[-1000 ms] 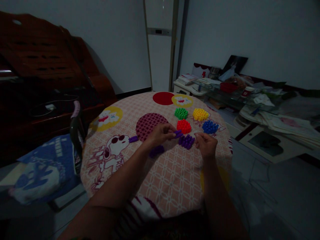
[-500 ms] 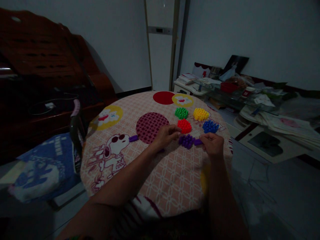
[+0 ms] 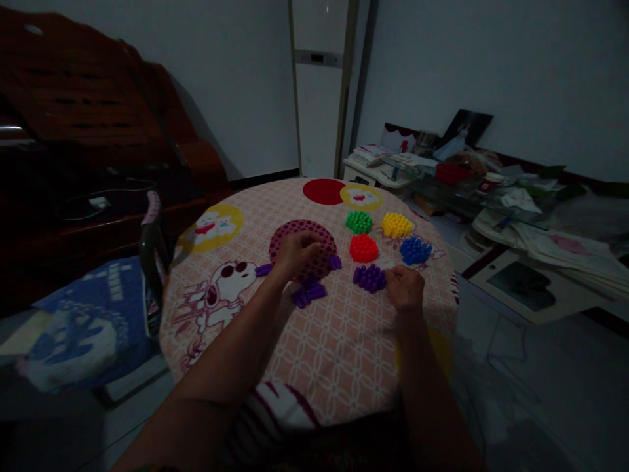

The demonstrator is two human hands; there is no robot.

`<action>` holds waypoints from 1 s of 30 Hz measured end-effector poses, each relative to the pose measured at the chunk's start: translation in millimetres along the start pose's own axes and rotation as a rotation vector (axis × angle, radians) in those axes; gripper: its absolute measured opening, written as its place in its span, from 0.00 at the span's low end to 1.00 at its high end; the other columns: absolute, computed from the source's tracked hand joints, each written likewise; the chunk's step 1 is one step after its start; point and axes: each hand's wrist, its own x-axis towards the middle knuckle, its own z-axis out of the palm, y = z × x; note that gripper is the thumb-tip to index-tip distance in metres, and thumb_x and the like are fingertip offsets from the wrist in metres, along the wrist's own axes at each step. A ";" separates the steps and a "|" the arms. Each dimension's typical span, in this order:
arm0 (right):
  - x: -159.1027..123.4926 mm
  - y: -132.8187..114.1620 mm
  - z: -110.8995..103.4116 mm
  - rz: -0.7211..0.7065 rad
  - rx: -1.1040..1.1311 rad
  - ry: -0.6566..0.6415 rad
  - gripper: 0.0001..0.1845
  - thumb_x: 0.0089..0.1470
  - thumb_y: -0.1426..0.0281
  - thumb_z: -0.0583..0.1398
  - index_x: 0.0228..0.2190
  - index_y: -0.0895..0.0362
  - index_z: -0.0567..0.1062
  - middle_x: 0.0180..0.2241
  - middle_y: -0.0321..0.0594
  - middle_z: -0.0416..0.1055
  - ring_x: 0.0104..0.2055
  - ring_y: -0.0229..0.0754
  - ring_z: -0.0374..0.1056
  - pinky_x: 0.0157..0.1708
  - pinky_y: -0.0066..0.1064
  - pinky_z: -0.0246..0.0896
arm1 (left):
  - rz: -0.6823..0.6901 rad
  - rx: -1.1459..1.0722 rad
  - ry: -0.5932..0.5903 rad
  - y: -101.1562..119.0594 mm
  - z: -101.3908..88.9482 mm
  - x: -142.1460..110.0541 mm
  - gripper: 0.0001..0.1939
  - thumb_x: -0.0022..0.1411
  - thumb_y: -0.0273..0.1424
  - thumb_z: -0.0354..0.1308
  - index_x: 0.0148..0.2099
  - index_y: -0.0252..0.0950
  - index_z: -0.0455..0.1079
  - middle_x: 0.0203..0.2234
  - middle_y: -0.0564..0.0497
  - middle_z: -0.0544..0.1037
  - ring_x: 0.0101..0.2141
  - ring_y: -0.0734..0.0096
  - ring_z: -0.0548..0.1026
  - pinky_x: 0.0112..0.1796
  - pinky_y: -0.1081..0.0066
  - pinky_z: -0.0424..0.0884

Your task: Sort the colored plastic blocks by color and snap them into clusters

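My left hand [image 3: 297, 254] hovers over the dark-red dotted circle of the tablecloth, fingers half bent, the thumb a little apart; I see nothing between them. Below it lie several loose purple rod-shaped pieces [image 3: 308, 293]. A small purple pair [image 3: 335, 263] rests to its right, and more purple pieces [image 3: 263, 269] lie to its left. My right hand [image 3: 405, 288] is closed at the right end of a cluster of purple rods [image 3: 368, 278], its fingertips pinched on the end of it. Just behind stand a red cluster [image 3: 363, 248] and a blue cluster [image 3: 415, 250].
A green cluster [image 3: 359, 222] and a yellow cluster [image 3: 397, 225] stand farther back on the round table with a patterned cloth [image 3: 344, 354]. A chair with a blue cloth [image 3: 98, 321] is at left. A cluttered glass-topped cabinet [image 3: 442, 177] stands at right.
My left hand has moved left, away from the purple cluster, uncovering loose purple pieces. My right hand has shifted slightly left; the purple piece it held is now against the cluster.
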 end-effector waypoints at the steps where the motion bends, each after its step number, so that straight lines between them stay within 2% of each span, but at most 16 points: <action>1: -0.3 0.3 -0.2 -0.006 0.013 0.015 0.16 0.50 0.63 0.57 0.15 0.54 0.71 0.14 0.37 0.67 0.21 0.40 0.62 0.25 0.31 0.51 | 0.010 0.049 -0.013 -1.1 0.9 -0.2 0.09 0.58 0.32 0.60 0.39 0.33 0.77 0.30 0.49 0.82 0.31 0.67 0.77 0.36 0.70 0.72; 4: -1.5 -0.5 -1.6 -0.039 0.040 0.123 0.17 0.51 0.62 0.57 0.15 0.55 0.71 0.16 0.38 0.68 0.21 0.39 0.61 0.25 0.31 0.51 | 0.088 0.151 -0.112 -2.7 12.0 -2.8 0.10 0.59 0.28 0.58 0.43 0.35 0.78 0.38 0.47 0.83 0.38 0.65 0.79 0.43 0.67 0.73; 7: -2.5 -1.3 -3.3 -0.031 0.101 0.207 0.17 0.52 0.60 0.58 0.18 0.55 0.73 0.18 0.38 0.69 0.23 0.40 0.63 0.27 0.31 0.53 | 0.225 0.248 -0.255 -3.2 31.1 -6.5 0.16 0.57 0.27 0.61 0.49 0.36 0.77 0.46 0.45 0.81 0.47 0.60 0.77 0.50 0.65 0.70; 9: -2.4 -0.3 -3.8 -0.006 0.148 0.231 0.16 0.53 0.60 0.58 0.20 0.56 0.74 0.18 0.37 0.69 0.23 0.41 0.64 0.27 0.31 0.54 | 0.292 0.346 -0.341 -3.3 42.8 -8.1 0.15 0.57 0.26 0.62 0.48 0.35 0.77 0.46 0.44 0.81 0.48 0.58 0.77 0.52 0.64 0.69; 11: -1.9 2.2 -3.6 0.013 0.185 0.248 0.16 0.53 0.59 0.59 0.20 0.56 0.74 0.18 0.36 0.69 0.23 0.41 0.64 0.26 0.31 0.55 | 0.305 0.426 -0.388 -3.5 50.3 -8.0 0.10 0.59 0.26 0.59 0.43 0.34 0.77 0.41 0.43 0.81 0.44 0.60 0.77 0.49 0.65 0.69; 14: -1.0 8.0 -1.6 0.021 0.218 0.256 0.17 0.52 0.59 0.59 0.19 0.56 0.73 0.17 0.35 0.68 0.23 0.40 0.63 0.26 0.31 0.54 | 0.228 0.482 -0.330 -4.2 52.9 -5.7 0.12 0.66 0.28 0.51 0.39 0.33 0.76 0.34 0.43 0.80 0.35 0.63 0.77 0.41 0.69 0.69; 17: -0.8 14.1 1.7 0.029 0.236 0.253 0.17 0.53 0.59 0.59 0.19 0.56 0.72 0.17 0.34 0.67 0.23 0.40 0.63 0.25 0.30 0.54 | 0.154 0.500 -0.220 -4.0 48.2 -4.6 0.14 0.68 0.28 0.49 0.43 0.33 0.76 0.34 0.43 0.81 0.34 0.65 0.77 0.38 0.71 0.68; 20: -1.2 18.7 5.0 0.044 0.248 0.252 0.17 0.54 0.58 0.58 0.21 0.56 0.73 0.17 0.34 0.68 0.24 0.40 0.63 0.25 0.29 0.54 | 0.166 0.454 -0.176 3.1 40.4 -8.0 0.12 0.66 0.28 0.53 0.46 0.35 0.76 0.38 0.44 0.82 0.37 0.63 0.78 0.40 0.70 0.69; 22: -1.6 20.7 6.5 0.042 0.249 0.253 0.18 0.54 0.57 0.58 0.21 0.56 0.73 0.18 0.35 0.68 0.24 0.40 0.63 0.25 0.29 0.54 | 0.213 0.369 -0.189 13.0 36.0 -12.8 0.11 0.64 0.29 0.56 0.47 0.37 0.77 0.39 0.45 0.82 0.39 0.62 0.79 0.41 0.69 0.69; 26: -2.2 22.6 8.0 0.038 0.256 0.242 0.18 0.54 0.57 0.58 0.21 0.56 0.74 0.17 0.35 0.67 0.25 0.41 0.63 0.24 0.29 0.54 | 0.368 0.179 -0.319 34.4 37.1 -24.0 0.10 0.65 0.30 0.58 0.46 0.38 0.78 0.40 0.47 0.82 0.40 0.65 0.79 0.44 0.69 0.70; 30: -2.7 22.0 7.5 0.053 0.268 0.248 0.18 0.54 0.57 0.58 0.20 0.56 0.73 0.17 0.34 0.65 0.23 0.40 0.62 0.24 0.29 0.53 | 0.509 0.098 -0.459 39.6 52.1 -29.4 0.09 0.66 0.31 0.57 0.44 0.39 0.79 0.39 0.45 0.81 0.41 0.64 0.77 0.44 0.69 0.69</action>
